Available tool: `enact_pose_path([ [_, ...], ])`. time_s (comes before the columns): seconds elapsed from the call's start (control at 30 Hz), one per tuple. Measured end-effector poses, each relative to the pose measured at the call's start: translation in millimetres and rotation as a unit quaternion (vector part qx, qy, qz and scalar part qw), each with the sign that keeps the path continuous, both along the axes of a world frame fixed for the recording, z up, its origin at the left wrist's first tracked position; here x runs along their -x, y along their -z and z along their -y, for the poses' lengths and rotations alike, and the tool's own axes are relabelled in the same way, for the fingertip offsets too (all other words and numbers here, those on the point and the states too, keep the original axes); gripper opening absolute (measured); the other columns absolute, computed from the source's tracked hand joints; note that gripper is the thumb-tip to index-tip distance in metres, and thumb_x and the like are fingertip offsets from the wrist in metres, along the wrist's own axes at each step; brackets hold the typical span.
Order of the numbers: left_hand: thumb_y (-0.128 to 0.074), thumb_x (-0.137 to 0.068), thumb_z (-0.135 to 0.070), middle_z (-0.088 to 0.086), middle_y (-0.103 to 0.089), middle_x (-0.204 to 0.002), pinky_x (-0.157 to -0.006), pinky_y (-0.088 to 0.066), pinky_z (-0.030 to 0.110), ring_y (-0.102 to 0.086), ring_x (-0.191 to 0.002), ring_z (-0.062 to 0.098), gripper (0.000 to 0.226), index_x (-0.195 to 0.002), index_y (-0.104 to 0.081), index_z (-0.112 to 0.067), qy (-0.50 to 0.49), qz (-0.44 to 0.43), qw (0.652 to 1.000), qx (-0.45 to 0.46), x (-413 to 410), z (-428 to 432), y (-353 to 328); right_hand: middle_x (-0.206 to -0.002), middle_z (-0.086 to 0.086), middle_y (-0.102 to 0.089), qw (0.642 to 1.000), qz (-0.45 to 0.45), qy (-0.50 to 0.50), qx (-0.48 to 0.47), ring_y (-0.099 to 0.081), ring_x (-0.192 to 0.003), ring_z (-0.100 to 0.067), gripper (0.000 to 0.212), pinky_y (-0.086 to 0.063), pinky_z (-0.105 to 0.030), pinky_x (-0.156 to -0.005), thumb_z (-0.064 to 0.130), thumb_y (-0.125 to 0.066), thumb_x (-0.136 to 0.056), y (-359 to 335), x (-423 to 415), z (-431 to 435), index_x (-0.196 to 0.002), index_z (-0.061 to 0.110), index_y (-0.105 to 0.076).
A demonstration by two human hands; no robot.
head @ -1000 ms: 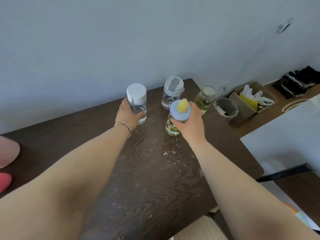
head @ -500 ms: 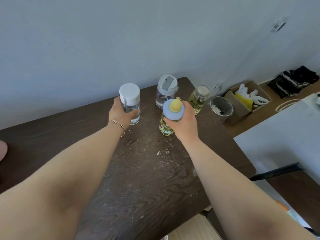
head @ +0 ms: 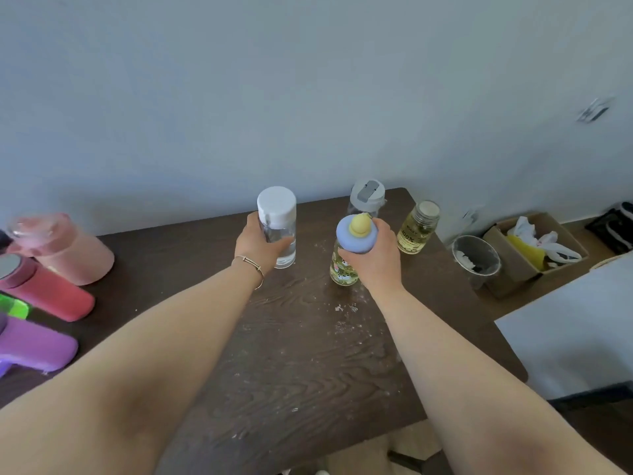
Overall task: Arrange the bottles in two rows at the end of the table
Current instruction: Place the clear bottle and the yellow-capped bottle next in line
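Gripping a clear white-capped bottle (head: 278, 228), the left hand (head: 257, 244) wraps its fingers round it on the table (head: 308, 365). The right hand (head: 376, 257) clasps a blue-lidded patterned bottle (head: 346, 255); beyond those fingers stand a grey-lidded bottle (head: 366, 197) and yellowish jar (head: 418, 228).

Your worktop (head: 308, 371) is dark brown with a wavy wood grain, flecked with pale specks near its middle. The clear bottle (head: 279, 231) carries a white cap; the printed bottle (head: 342, 269) is yellow-green with small pictures, under a lilac-blue lid topped by a yellow knob. Toward the far right corner you see a clear bottle with a white and grey lid (head: 367, 195) and a yellow-tinted jar (head: 416, 231) with dark lettering. Along the left edge lie pale pink (head: 68, 252), coral red (head: 51, 296) and purple (head: 34, 351) bottles.
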State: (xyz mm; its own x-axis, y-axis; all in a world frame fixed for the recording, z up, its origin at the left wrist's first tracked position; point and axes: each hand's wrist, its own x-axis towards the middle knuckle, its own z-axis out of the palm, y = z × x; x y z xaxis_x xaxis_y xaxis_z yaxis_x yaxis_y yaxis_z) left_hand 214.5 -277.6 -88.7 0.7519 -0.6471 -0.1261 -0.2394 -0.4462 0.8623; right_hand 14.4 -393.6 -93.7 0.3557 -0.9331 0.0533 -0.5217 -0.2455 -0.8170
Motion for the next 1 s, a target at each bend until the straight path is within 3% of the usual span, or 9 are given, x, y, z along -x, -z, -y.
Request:
enact_pose_path([
  [0.1, -0.08, -0.07, -0.038, 0.0, -0.062, -0.105, -0.083, -0.052, 0.038, -0.061, -0.097, 0.024, 0.056, -0.112, -0.045, -0.023, -0.033, 0.006, 0.999, 0.006, 2.1, -34.5, -13.4, -0.139, -0.004, -0.056, 0.999, 0.021, -0.03, -0.005, -0.058, -0.124, -0.024, 0.083, -0.051, -0.04, -0.101, 0.022, -0.096, -0.071, -16.1, -6.7, -14.9, -0.141, 0.022, -0.051],
  [0.27, -0.081, -0.071, -0.037, -0.003, -0.062, -0.101, -0.075, -0.046, 0.031, -0.061, -0.094, 0.022, 0.054, -0.108, -0.042, -0.028, -0.086, 0.009, 0.996, 0.008, 5.2, -99.9, -31.9, -0.133, -0.003, -0.061, 0.997, 0.03, -0.072, -0.013, -0.062, -0.121, -0.026, 0.079, -0.05, -0.037, -0.095, 0.021, -0.096, -0.069, -37.4, -22.7, -51.9, -0.135, 0.021, -0.053],
  [0.4, -0.08, -0.072, -0.039, -0.003, -0.061, -0.099, -0.07, -0.045, 0.03, -0.061, -0.091, 0.022, 0.056, -0.112, -0.044, -0.025, -0.102, 0.017, 0.995, -0.009, 1.6, -149.1, -39.8, -0.131, -0.004, -0.062, 0.996, 0.029, -0.088, -0.015, -0.062, -0.12, -0.029, 0.077, -0.054, -0.044, -0.097, 0.022, -0.095, -0.068, -49.6, -38.3, -88.5, -0.132, 0.02, -0.053],
  [0.53, -0.079, -0.07, -0.04, -0.005, -0.061, -0.096, -0.069, -0.05, 0.031, -0.062, -0.09, 0.019, 0.053, -0.109, -0.045, -0.028, -0.112, 0.01, 0.994, 0.001, -7.8, -197.9, -40.7, -0.136, -0.006, -0.057, 0.994, 0.025, -0.108, -0.025, -0.06, -0.117, -0.027, 0.077, -0.048, -0.036, -0.092, 0.02, -0.094, -0.072, -55.7, -54.7, -129.4, -0.137, 0.02, -0.051],
  [0.73, -0.082, -0.068, -0.04, -0.005, -0.063, -0.102, -0.081, -0.053, 0.036, -0.063, -0.093, 0.02, 0.057, -0.109, -0.046, -0.026, -0.087, 0.022, 0.996, 0.005, -43.4, -281.0, -33.5, -0.137, -0.006, -0.057, 0.994, 0.022, -0.106, -0.022, -0.057, -0.114, -0.023, 0.076, -0.042, -0.032, -0.088, 0.017, -0.093, -0.073, -52.8, -92.6, -211.4, -0.137, 0.019, -0.053],
  [1.0, -0.081, -0.07, -0.036, -0.003, -0.062, -0.105, -0.079, -0.045, 0.031, -0.06, -0.096, 0.021, 0.063, -0.12, -0.045, -0.023, -0.02, 0.031, 0.999, -0.004, -103.0, -409.5, -27.4, -0.136, -0.005, -0.057, 0.998, 0.023, -0.062, -0.018, -0.054, -0.111, -0.019, 0.08, -0.046, -0.034, -0.09, 0.017, -0.094, -0.073, -41.8, -140.8, -352.1, -0.14, 0.02, -0.051],
])
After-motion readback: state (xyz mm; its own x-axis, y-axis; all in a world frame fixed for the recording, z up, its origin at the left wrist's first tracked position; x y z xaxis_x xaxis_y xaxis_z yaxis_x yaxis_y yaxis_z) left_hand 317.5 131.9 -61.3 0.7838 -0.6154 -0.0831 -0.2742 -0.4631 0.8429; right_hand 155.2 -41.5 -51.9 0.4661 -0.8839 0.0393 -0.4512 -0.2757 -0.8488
